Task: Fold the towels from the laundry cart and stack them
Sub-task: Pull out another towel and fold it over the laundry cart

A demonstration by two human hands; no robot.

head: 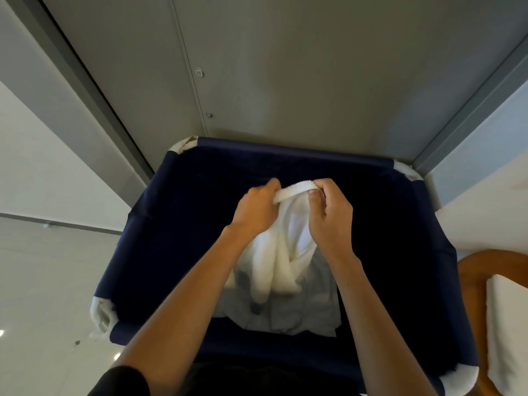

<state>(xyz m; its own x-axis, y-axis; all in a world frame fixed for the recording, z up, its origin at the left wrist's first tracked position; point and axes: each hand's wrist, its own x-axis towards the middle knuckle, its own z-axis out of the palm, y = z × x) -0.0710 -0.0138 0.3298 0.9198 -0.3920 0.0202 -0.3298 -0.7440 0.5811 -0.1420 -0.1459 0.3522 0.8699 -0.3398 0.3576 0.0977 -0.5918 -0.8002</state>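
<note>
Towel: white terry towel [278, 261] hangs bunched from my hands, above the middle of the navy fabric laundry cart [285, 151].
Left hand: my left hand [254, 208] curls its fingers round one end of the towel's thick hem.
Right hand: my right hand [328, 212] pinches the hem's other end between thumb and fingers.
Cart bottom: pale crumpled linen [308, 310] lies there, so I judge more work remains.
Progress: this towel is not yet folded; I'm only holding its edge.
Stack: none plainly visible; the white padded shape [508, 310] on the orange-brown wooden frame [471, 270] may be one, I cannot tell.
</note>
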